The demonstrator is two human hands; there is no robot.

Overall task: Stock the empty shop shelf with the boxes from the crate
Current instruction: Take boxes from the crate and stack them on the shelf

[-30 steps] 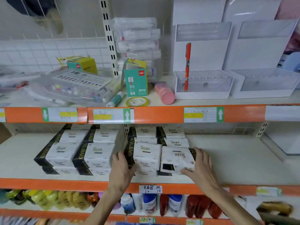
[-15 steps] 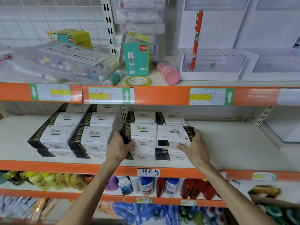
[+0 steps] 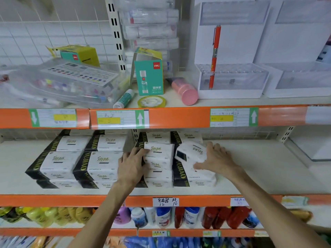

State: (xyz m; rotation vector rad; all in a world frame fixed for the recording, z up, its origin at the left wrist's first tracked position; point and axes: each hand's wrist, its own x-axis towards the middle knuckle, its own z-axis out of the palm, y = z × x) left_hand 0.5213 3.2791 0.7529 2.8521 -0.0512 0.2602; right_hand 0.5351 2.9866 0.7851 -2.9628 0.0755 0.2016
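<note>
Fingers of the right hand (image 3: 215,159) are spreading loosely over a tilted box (image 3: 190,153), not clamping it; left hand (image 3: 131,164) fingers are lying flat against the neighbouring stack (image 3: 158,163). The box risks sliding off crooked, toppling boxes beneath the fingertips on the shelf (image 3: 268,169).

Black side bands of the white tissue packs (image 3: 100,165) on the middle shelf read "YUHAO" in gold; their fronts show Chinese script and "360". Teal glue-stick box (image 3: 149,77), upper centre, reads "deli" in a red patch and "固体胶" below; the yellow-green box (image 3: 80,55), upper left, also carries "deli". Handwritten white tag (image 3: 165,201) on the orange shelf edge, lower centre, reads "充电器 线" over "12 10". Green-arrow price labels (image 3: 121,119) are too faint to read.
</note>
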